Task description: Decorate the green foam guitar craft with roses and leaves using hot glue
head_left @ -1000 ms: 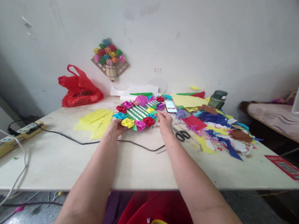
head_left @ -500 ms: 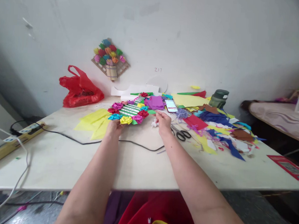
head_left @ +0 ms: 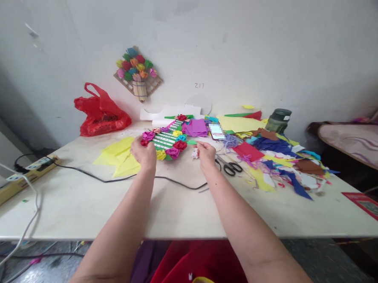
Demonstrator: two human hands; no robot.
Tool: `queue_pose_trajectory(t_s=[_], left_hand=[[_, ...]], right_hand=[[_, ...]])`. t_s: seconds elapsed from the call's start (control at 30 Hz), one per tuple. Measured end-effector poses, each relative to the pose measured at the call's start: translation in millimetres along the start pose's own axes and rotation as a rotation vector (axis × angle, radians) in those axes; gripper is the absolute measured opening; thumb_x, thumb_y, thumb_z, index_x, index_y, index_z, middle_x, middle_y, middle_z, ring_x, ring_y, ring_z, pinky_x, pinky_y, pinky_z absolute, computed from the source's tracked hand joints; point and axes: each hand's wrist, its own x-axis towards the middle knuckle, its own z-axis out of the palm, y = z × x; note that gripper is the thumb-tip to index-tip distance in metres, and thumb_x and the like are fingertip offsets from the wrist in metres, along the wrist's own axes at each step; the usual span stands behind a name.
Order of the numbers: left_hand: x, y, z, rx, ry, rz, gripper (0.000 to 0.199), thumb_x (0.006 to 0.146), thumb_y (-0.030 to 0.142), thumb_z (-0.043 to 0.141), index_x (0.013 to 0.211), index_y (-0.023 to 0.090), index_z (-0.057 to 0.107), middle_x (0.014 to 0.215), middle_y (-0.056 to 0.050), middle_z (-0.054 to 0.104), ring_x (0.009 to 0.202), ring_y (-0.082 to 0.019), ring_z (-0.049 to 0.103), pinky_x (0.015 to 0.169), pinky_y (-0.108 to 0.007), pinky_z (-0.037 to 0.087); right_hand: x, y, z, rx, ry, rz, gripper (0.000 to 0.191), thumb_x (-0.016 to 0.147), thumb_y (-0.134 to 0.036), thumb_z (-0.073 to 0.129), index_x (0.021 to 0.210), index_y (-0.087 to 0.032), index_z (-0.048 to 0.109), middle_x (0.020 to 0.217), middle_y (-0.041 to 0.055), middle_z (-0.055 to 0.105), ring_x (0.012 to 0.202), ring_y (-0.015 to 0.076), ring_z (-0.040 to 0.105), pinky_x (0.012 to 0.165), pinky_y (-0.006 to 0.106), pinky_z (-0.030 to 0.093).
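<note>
A guitar-shaped craft (head_left: 165, 141) with a green-and-white striped middle lies on the table, ringed with crinkled paper flowers in pink, red, yellow and blue. My left hand (head_left: 144, 154) is curled round its near left edge, over the flowers there; it hides the blue one, and its fingertips are partly hidden. Just right of the craft, my right hand (head_left: 206, 154) pinches a small green paper leaf (head_left: 192, 142) between thumb and fingers. The leaf is apart from the flowers. Beneath it sits a small crumpled white piece (head_left: 195, 153).
Black-handled scissors (head_left: 231, 168), a phone (head_left: 217, 132) and a heap of paper scraps (head_left: 274, 149) lie to the right. Behind stand a green bottle (head_left: 278, 120) and purple paper (head_left: 196, 127). Yellow sheets (head_left: 119, 154), a red bag (head_left: 101, 110) and a black cable (head_left: 103, 180) are leftward.
My left hand has shifted up and left, from under the craft's near edge to its left side over the flowers. My right hand still holds the leaf in nearly the same place.
</note>
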Motion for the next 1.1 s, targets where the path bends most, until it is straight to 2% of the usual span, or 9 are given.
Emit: queue_pose_trajectory(t_s=[0.03,0.13,0.2,0.37,0.63,0.77,0.97,1.1], left_hand=[[-5.0,7.0,2.3,0.143,0.005,0.065,0.028,0.071,0.023,0.051,0.099,0.021,0.056,0.101,-0.009,0.056,0.109,-0.027,0.045,0.093,-0.041,0.036],[-19.4,22.2,15.1,0.45,-0.171,0.28,0.029,0.069,0.036,0.058,0.093,0.021,0.06,0.103,-0.009,0.059,0.106,-0.029,0.047,0.089,-0.039,0.037],[-27.0,25.2,25.3,0.578,-0.254,0.405,0.035,0.067,0.042,0.061,0.095,0.02,0.059,0.105,-0.01,0.059,0.107,-0.03,0.045,0.088,-0.039,0.037],[-37.0,14.8,43.4,0.753,-0.339,0.521,0.04,0.065,0.043,0.062,0.096,0.018,0.057,0.103,-0.013,0.057,0.105,-0.031,0.046,0.083,-0.04,0.038],[-38.5,6.8,50.3,0.801,-0.314,0.491,0.024,0.069,0.025,0.055,0.092,0.019,0.056,0.099,-0.013,0.058,0.102,-0.03,0.048,0.077,-0.038,0.039],[-37.0,5.3,50.5,0.795,-0.323,0.45,0.025,0.069,0.024,0.055,0.093,0.02,0.056,0.098,-0.012,0.059,0.102,-0.029,0.049,0.077,-0.037,0.039],[-35.6,0.9,49.1,0.791,-0.283,0.456,0.024,0.067,0.026,0.055,0.091,0.021,0.057,0.096,-0.01,0.059,0.098,-0.028,0.051,0.075,-0.035,0.039],[-37.3,2.9,45.9,0.808,-0.276,0.45,0.029,0.068,0.029,0.055,0.096,0.021,0.056,0.097,-0.01,0.059,0.096,-0.028,0.051,0.073,-0.035,0.039]], right_hand=[[0.3,1.5,0.1,-0.008,-0.001,0.007,0.022,0.063,-0.026,0.055,0.077,-0.012,0.064,0.06,0.0004,0.064,0.037,0.0046,0.036,0.036,0.019,0.031],[1.0,4.2,0.9,-0.011,-0.014,0.026,0.021,0.063,-0.026,0.056,0.077,-0.012,0.063,0.06,0.0001,0.064,0.037,0.0046,0.039,0.036,0.018,0.034],[0.7,4.2,2.2,0.001,-0.018,0.04,0.02,0.064,-0.026,0.056,0.078,-0.012,0.063,0.061,-0.0001,0.064,0.038,0.0053,0.043,0.038,0.019,0.039],[-3.2,1.8,6.2,0.03,-0.034,0.091,0.014,0.065,-0.022,0.058,0.076,-0.013,0.062,0.058,-0.0014,0.063,0.04,0.0072,0.05,0.044,0.022,0.047],[-4.7,7.3,6.8,0.021,-0.033,0.113,0.009,0.063,-0.017,0.06,0.072,-0.013,0.061,0.054,-0.0026,0.061,0.04,0.0073,0.051,0.044,0.021,0.048],[-1.9,9.7,6.6,-0.003,-0.015,0.139,0.008,0.061,-0.015,0.061,0.068,-0.014,0.061,0.051,-0.0031,0.06,0.039,0.0076,0.051,0.043,0.021,0.049],[-1.5,10.5,10.2,-0.012,0.002,0.185,0.005,0.057,-0.012,0.061,0.061,-0.014,0.06,0.048,-0.0028,0.059,0.038,0.0083,0.051,0.04,0.021,0.048],[-3.3,11.1,13.4,-0.043,0.01,0.232,0.007,0.056,-0.009,0.061,0.057,-0.016,0.059,0.043,-0.004,0.056,0.038,0.0091,0.052,0.04,0.023,0.049]])
